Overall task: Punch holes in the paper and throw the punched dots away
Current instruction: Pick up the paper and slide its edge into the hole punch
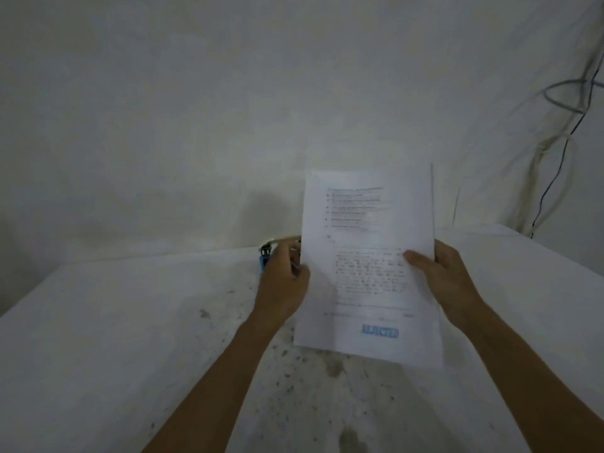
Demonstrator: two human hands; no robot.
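Note:
A printed white sheet of paper (pixel 369 223) with a blue stamp near its bottom is held up above the table, tilted toward me. My left hand (pixel 284 282) grips its left edge and my right hand (pixel 441 276) grips its right edge, thumb on the front. Behind my left hand, a blue hole punch (pixel 266 255) with a metal lever stands on the table at the wall, mostly hidden.
The white table (pixel 130 322) is speckled with dark stains toward the middle and front. A pale wall rises right behind it. Cables (pixel 555 158) hang down the wall at the right.

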